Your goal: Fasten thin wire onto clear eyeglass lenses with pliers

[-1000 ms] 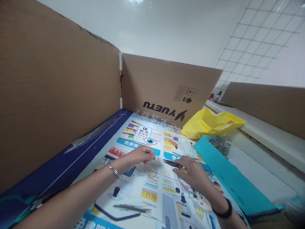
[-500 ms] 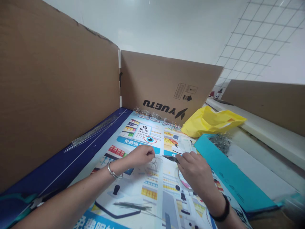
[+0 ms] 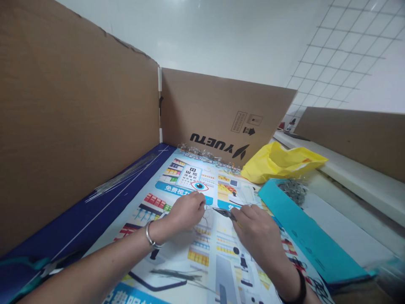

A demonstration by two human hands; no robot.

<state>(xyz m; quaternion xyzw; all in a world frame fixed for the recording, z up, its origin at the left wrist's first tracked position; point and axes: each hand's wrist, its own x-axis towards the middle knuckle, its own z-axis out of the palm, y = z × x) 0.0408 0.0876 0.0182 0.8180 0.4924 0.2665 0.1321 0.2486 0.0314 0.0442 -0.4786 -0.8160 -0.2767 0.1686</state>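
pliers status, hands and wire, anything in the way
Left hand closed on thin wire. Right hand gripping pliers, tips near wire, contact unclear. Loose strands nearer the wearer, not between the hands.

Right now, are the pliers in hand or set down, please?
In hand: the right hand grips the pliers, whose tips point toward the left hand.

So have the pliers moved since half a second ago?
Yes, slightly: judged against the printed eye, the tips of the pliers in the right hand now sit a little further left, nearer that eye.
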